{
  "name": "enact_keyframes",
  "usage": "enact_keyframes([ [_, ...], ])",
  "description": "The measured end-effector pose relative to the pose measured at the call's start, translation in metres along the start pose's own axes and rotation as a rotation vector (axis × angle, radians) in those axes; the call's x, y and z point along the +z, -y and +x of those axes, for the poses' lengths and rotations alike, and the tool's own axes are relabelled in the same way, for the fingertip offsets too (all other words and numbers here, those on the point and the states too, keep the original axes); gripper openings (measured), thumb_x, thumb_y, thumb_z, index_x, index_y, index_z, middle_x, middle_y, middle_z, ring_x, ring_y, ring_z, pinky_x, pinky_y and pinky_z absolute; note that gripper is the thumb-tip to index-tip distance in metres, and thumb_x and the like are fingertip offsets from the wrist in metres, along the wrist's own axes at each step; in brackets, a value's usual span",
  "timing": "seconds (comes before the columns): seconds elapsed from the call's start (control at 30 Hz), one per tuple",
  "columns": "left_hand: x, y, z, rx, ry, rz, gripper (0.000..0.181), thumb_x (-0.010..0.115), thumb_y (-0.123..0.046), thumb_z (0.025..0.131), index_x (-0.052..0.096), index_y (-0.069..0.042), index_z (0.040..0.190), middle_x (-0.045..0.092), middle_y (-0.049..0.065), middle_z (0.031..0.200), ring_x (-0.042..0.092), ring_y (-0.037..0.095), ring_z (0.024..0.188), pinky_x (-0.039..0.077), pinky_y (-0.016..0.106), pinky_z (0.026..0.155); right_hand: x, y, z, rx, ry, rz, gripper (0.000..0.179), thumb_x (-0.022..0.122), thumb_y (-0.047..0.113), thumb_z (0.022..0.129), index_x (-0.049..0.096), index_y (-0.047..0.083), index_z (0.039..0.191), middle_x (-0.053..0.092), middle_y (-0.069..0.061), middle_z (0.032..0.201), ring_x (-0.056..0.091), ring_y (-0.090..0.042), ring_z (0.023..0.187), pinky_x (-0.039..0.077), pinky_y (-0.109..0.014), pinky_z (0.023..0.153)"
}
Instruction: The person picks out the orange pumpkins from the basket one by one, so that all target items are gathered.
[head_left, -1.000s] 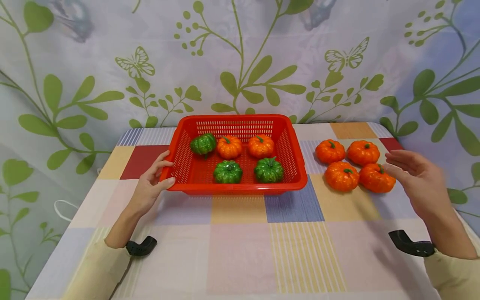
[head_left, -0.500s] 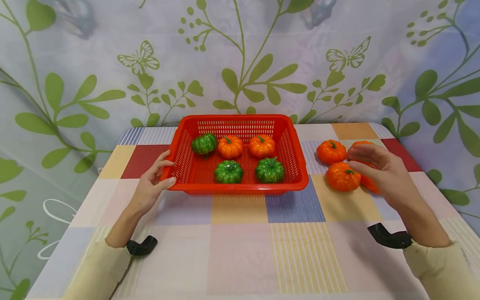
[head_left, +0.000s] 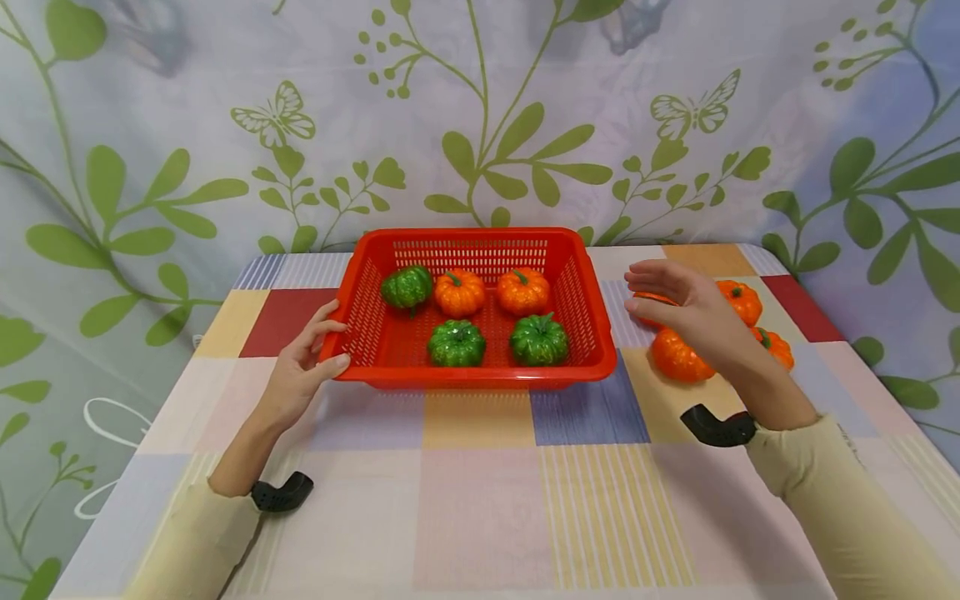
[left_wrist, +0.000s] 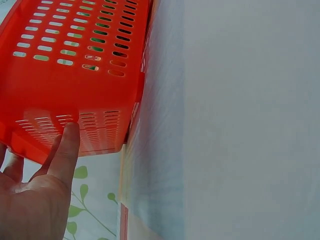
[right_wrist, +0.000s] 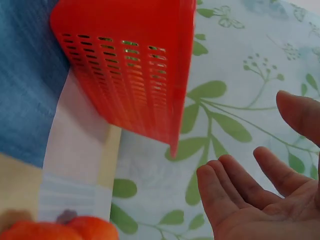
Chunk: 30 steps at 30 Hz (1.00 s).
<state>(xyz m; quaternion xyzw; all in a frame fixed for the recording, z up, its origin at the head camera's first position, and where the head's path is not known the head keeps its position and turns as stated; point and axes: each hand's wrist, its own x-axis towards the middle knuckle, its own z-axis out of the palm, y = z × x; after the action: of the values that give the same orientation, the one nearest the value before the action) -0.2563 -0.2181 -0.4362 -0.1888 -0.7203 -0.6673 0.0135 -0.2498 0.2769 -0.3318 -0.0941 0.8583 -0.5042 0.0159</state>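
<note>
A red plastic basket (head_left: 477, 377) with slotted walls stands at the middle back of the table. Two small orange pumpkins (head_left: 522, 292) and three green pumpkins (head_left: 457, 343) lie inside it. My left hand (head_left: 295, 385) grips the basket at its left end; in the left wrist view one digit presses the outer wall while others reach the rim. My right hand (head_left: 701, 321) hovers over several orange pumpkins (head_left: 678, 357) right of the basket, fingers extended toward it and holding nothing. In the right wrist view the palm and parted fingers (right_wrist: 235, 185) show beside the basket's right end.
A patchwork-patterned cloth (head_left: 480, 517) covers the table. Directly behind the basket hangs a curtain (head_left: 420, 108) printed with leaves and butterflies. Black wrist mounts (head_left: 282, 492) sit on both forearms. A white cord (head_left: 112, 417) shows left of the table.
My right hand has moved left, from the right side of the loose pumpkins to over their left part, toward the basket. The left hand and the basket have stayed in place.
</note>
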Motion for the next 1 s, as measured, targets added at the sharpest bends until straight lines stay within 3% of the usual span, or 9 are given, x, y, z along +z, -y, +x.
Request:
enact_keyframes([
  [0.13,-0.001,-0.001,-0.001,-0.008,-0.003,0.0,0.036,0.058,0.001,0.095,0.048,0.008,0.129,0.021,0.005,0.161,0.025,0.033,0.141,0.052,0.024,0.089,0.01,0.008,0.019,0.015,0.061,-0.003,0.057,0.067,0.027,0.095,0.044,0.007,0.143,0.048,-0.013,0.143,0.046,-0.032,0.13,0.047,-0.036,0.099],
  [0.27,-0.001,-0.001,-0.001,-0.009,-0.007,-0.015,0.037,0.058,0.002,0.094,0.047,0.008,0.129,0.021,0.005,0.161,0.026,0.032,0.14,0.052,0.025,0.089,0.02,0.013,0.036,0.001,0.102,0.013,0.062,0.068,0.027,0.094,0.042,0.005,0.145,0.045,-0.017,0.145,0.043,-0.037,0.132,0.04,-0.054,0.105],
  [0.47,-0.001,0.0,-0.001,-0.013,0.002,-0.038,0.036,0.057,0.003,0.094,0.048,0.007,0.129,0.02,0.005,0.161,0.03,0.028,0.138,0.052,0.026,0.089,0.026,0.015,0.056,-0.015,0.153,0.01,0.06,0.069,0.023,0.093,0.042,0.002,0.142,0.044,-0.017,0.146,0.038,-0.035,0.136,0.035,-0.055,0.108],
  [0.73,-0.001,0.001,-0.001,-0.006,-0.002,-0.02,0.036,0.057,0.004,0.094,0.048,0.007,0.129,0.021,0.004,0.161,0.028,0.028,0.139,0.053,0.026,0.088,0.024,0.011,0.084,-0.031,0.257,-0.073,0.057,0.068,0.023,0.093,0.044,0.003,0.141,0.047,-0.015,0.143,0.041,-0.035,0.133,0.034,-0.055,0.108],
  [1.0,-0.001,0.0,-0.001,-0.01,-0.001,-0.022,0.037,0.057,0.004,0.094,0.046,0.009,0.129,0.02,0.004,0.161,0.027,0.029,0.139,0.052,0.026,0.089,0.041,0.015,0.101,-0.059,0.333,-0.097,0.061,0.069,0.02,0.092,0.042,0.0,0.143,0.043,-0.018,0.146,0.037,-0.037,0.136,0.032,-0.054,0.11],
])
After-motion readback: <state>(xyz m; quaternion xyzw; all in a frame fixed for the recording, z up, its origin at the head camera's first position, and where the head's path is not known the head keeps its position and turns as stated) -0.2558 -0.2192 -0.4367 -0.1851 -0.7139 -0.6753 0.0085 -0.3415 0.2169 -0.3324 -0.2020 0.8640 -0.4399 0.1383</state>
